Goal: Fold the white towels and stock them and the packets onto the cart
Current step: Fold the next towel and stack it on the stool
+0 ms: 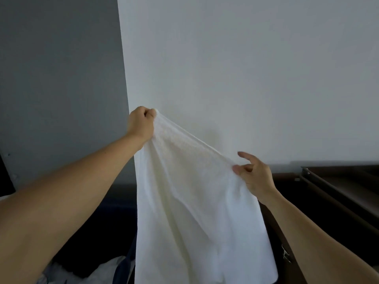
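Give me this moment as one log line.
left hand: grips white towel top corner, raised | right hand: pinches top edge, lower | state: hanging open, not yet folded

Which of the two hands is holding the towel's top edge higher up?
The left hand, fisted round a corner of the white towel, is the higher one; the right hand pinches the edge lower down, with one finger sticking out.

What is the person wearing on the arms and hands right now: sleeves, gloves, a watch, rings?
Nothing visible. The left forearm and right forearm are bare to the frame edge, no sleeves. The left hand and right hand are ungloved, with no watch, band or ring showing. The white towel hides parts of some fingers, so a ring there cannot be ruled out.
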